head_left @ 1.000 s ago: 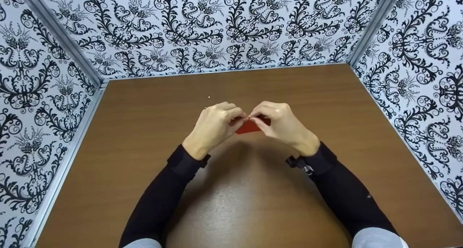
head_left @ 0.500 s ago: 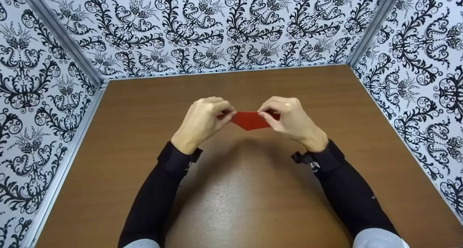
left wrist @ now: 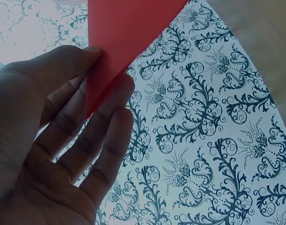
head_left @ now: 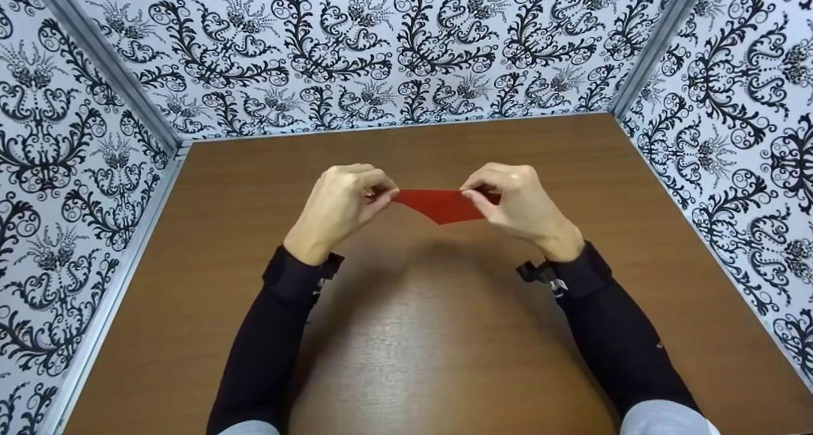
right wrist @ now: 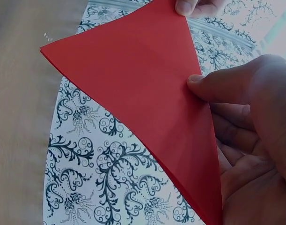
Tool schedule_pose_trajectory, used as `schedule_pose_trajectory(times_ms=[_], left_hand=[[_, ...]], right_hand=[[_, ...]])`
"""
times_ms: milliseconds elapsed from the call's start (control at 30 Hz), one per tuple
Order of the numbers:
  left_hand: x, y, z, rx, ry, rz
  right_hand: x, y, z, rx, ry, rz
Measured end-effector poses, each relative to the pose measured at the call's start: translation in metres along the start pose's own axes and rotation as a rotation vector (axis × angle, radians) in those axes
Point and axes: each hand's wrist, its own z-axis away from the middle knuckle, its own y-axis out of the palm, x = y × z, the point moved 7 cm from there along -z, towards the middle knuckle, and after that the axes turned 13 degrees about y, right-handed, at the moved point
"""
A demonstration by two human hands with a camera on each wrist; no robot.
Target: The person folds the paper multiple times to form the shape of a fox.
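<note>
A red sheet of paper (head_left: 438, 205), folded into a triangle, is held up over the table with its long folded edge on top and one corner pointing down. My left hand (head_left: 343, 206) pinches the paper's left end between thumb and fingers; in the left wrist view the thumb (left wrist: 89, 57) presses on the red face near its tip. On the other side my right hand (head_left: 517, 203) pinches the upper edge, and the right wrist view shows its thumb (right wrist: 203, 86) flat on the paper (right wrist: 128, 75). Two layers show along the lower edges there.
A brown wooden table (head_left: 406, 333) lies under both hands. White panels with black floral scrolls (head_left: 406, 47) stand behind it and at both sides, joined by grey metal posts (head_left: 654, 47). Dark sleeves (head_left: 267, 346) cover both forearms.
Both hands, together at the middle of the folded edge a second ago, have slid apart along it, the left hand farther. More red paper shows between them, and the hands are slightly higher in view.
</note>
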Motion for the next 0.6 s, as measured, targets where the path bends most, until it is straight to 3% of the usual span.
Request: schedule_pose_trajectory(times_ms=[600], left_hand=[[0.021,-0.023,0.01,-0.054,-0.05,0.042]], right_hand=[[-0.008,-0.016,-0.001,-0.037,0.055,0.044]])
